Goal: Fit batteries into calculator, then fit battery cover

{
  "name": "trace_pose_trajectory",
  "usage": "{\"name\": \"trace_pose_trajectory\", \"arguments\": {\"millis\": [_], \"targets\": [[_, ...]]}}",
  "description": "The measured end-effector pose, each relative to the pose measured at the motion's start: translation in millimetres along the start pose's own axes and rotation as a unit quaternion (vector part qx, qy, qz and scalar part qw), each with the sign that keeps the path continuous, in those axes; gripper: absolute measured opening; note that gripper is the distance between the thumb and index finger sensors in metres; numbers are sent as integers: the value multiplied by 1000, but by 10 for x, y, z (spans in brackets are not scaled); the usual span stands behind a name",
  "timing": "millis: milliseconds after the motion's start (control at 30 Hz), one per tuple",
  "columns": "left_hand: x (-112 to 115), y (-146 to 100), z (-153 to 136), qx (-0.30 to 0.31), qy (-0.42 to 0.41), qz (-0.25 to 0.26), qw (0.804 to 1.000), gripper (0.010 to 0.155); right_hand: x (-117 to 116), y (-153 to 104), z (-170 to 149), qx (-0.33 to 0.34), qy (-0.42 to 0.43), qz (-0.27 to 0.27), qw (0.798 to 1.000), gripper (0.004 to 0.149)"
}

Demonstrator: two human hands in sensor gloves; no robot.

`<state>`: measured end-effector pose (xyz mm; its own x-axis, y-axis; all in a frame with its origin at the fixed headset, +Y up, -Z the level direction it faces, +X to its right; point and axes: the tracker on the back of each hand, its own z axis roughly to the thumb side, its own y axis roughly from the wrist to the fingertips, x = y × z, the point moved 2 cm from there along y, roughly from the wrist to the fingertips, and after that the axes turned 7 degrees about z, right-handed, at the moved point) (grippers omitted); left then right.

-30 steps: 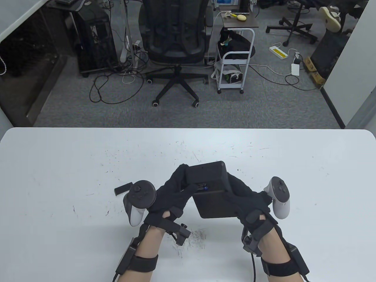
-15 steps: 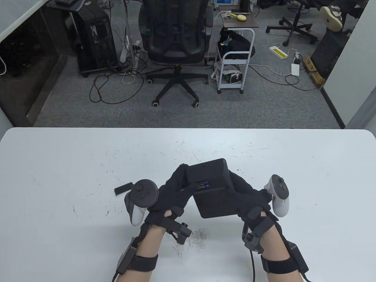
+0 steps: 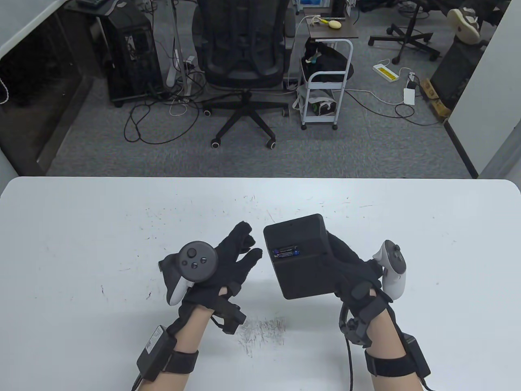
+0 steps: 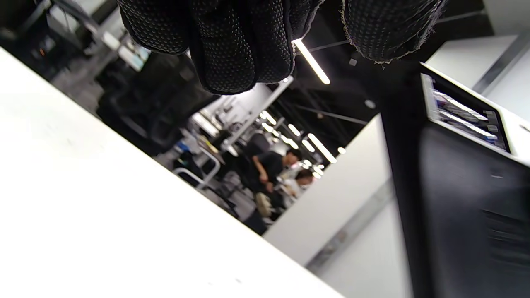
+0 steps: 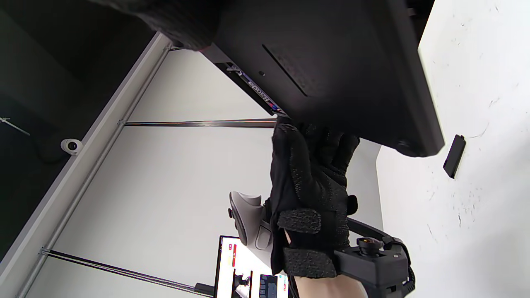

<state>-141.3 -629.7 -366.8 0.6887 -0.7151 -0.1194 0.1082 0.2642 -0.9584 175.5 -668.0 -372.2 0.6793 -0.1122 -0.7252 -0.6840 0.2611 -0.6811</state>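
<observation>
My right hand [image 3: 344, 260] grips the black calculator [image 3: 301, 269] by its right side and holds it back side up, tilted, above the table. Its battery bay is uncovered and batteries [image 3: 287, 252] lie in it; they also show in the left wrist view [image 4: 463, 114] and the right wrist view [image 5: 258, 93]. My left hand [image 3: 238, 254] is open and empty, fingers spread, just left of the calculator and apart from it. The small black battery cover [image 5: 454, 156] lies flat on the table; in the table view it [image 3: 162, 264] is mostly hidden behind my left tracker.
The white table [image 3: 81, 228] has scuff marks, with a dense patch [image 3: 264, 330] near the front between my wrists. An office chair [image 3: 244, 61] and a white cart [image 3: 325, 93] stand on the floor beyond the far edge.
My left hand let go of the calculator and drew back to the left, uncovering the batteries. My right hand shifted the calculator slightly right and tilted it.
</observation>
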Motion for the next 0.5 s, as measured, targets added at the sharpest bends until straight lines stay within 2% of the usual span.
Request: {"name": "trace_pose_trajectory", "arguments": {"millis": [167,300,500], "targets": [[-161,68,-176,-36,125,3,992,76,30,-27,27,6,5,-6,1000,61],[-168,156,-451,-78,181,-51,979,69,45,-40,32,7,4,-10,1000,61],[-57,280,-949,-146,312,-86,935,74,49,-38,32,7,6,-8,1000,61]]}}
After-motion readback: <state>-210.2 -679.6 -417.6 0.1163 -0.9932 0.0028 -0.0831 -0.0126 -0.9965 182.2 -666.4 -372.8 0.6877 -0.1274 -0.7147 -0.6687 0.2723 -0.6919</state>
